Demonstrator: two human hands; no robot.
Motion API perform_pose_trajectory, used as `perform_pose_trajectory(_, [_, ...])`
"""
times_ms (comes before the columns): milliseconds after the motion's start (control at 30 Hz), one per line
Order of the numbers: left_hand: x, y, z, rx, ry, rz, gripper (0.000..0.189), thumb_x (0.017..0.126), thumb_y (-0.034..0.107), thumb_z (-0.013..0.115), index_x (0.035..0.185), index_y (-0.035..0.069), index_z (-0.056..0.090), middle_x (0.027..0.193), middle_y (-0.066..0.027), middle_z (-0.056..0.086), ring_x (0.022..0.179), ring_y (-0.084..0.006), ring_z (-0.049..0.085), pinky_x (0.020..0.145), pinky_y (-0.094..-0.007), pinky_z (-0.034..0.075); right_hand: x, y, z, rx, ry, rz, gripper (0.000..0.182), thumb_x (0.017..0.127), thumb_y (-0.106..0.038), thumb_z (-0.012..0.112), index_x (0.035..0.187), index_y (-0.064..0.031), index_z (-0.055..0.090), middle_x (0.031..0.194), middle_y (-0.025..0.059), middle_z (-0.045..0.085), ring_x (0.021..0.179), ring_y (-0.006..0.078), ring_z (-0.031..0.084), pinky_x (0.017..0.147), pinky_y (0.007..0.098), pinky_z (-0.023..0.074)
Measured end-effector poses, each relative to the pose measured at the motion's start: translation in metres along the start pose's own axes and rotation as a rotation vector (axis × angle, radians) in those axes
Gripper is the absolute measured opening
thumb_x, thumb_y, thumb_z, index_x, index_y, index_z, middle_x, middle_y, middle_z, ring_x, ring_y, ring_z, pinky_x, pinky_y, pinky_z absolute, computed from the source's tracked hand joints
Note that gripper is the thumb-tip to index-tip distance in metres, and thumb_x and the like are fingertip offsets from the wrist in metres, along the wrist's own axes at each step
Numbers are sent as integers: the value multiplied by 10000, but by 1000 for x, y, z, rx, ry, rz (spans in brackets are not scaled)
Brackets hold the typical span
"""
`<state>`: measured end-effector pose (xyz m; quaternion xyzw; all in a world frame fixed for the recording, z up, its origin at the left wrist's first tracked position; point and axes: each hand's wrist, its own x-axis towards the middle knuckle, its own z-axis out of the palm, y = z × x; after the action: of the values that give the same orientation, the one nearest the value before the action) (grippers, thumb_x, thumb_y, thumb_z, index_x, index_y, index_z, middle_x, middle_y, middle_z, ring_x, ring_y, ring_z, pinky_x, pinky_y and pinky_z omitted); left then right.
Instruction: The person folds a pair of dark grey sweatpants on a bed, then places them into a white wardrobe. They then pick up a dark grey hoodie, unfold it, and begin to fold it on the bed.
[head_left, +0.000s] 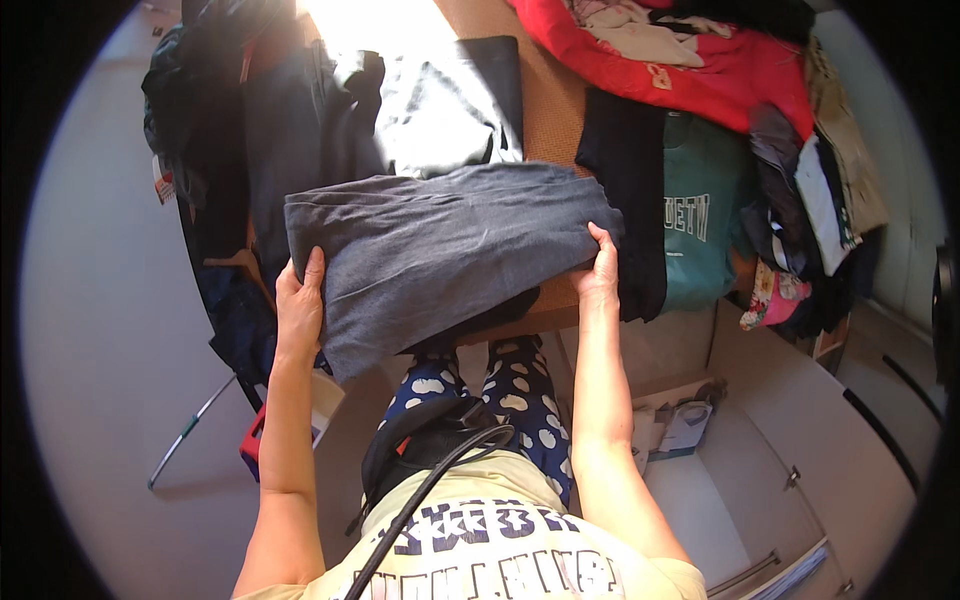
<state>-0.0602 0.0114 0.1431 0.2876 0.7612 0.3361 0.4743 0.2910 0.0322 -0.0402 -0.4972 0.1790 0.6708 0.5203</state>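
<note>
Stretched between both hands is a folded dark grey garment (457, 240), held above the near edge of a brown woven-textured surface (555, 67). My left hand (300, 300) grips its left edge, thumb on top. At its right edge, my right hand (598, 262) pinches the cloth, the fingers partly hidden beneath. Behind it lies a light grey garment (439, 112), partly in bright sunlight. Right of the held cloth are a folded black garment (630, 202) and a folded green garment (697, 217) bearing lettering.
Dark clothes (217, 127) are heaped at the left, with a wooden hanger (244, 261) among them. A red garment (720, 82) and more clothes lie at the upper right. Below right, an open cabinet (705, 495) holds papers or packets.
</note>
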Motion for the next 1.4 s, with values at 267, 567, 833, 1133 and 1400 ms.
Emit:
perform_pose_trajectory(267, [10,35,-48,63,-288,263,315,962,268,552,1088,-16,597,946,1,625,842,-68,532,755,-221,438,-99,19,-18,100,-34,-275,432,772,-67,640,1193,-24,550,1175,71,590,1102,254,543,978,412,442])
perform_pose_trajectory(567, [20,42,-94,122,-511,424,345,967,253,537,1191,-7,576,1042,-26,645,894,-95,573,815,-236,462,-215,72,-28,74,-48,-853,549,677,151,672,1183,-38,573,1144,46,601,1066,204,564,979,349,423])
perform_pose_trajectory(833, [21,-5,-87,141,-628,383,335,973,220,527,1217,-7,556,1067,-36,639,932,-112,576,838,-255,461,-233,113,-70,148,24,-837,522,668,200,634,1126,-49,606,1139,42,609,1057,190,573,927,335,445])
perform_pose_trajectory(1133, [-8,-36,-80,137,-672,311,344,971,206,528,1230,-19,542,1124,-50,624,987,-118,568,879,-262,446,-297,132,-104,69,-7,-988,456,706,182,623,1094,-57,647,1073,34,649,972,153,607,855,282,480])
perform_pose_trajectory(1400, [-35,-16,-59,246,-723,409,328,968,192,524,1228,-6,554,1072,-44,637,947,-119,573,851,-266,457,-314,154,-140,187,146,-944,394,686,150,659,1051,5,626,994,45,653,894,143,612,856,285,466])
